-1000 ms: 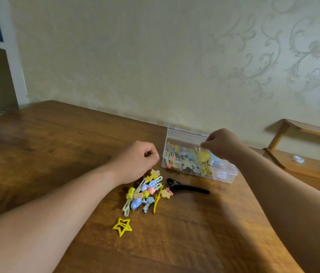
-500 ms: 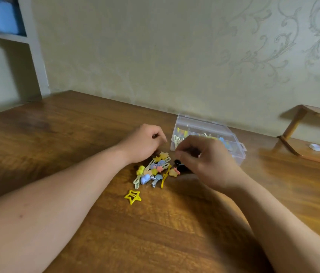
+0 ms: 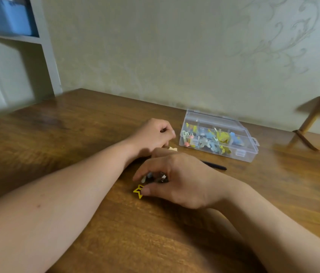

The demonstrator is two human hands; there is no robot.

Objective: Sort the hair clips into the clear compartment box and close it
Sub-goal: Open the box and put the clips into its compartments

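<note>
Brown wooden table [image 3: 76, 138] bears clear plastic compartment box [image 3: 241, 153], thin black hair clip [image 3: 215, 165], yellow star-outline clip [image 3: 138, 191], cream star clip [image 3: 173, 148].

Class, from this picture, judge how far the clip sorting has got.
Done: sorted clips lie in the clear box, its lid open. In hand: the right hand grips loose clips from the pile. Left: the yellow star clip, the black clip, then shutting the lid.
</note>
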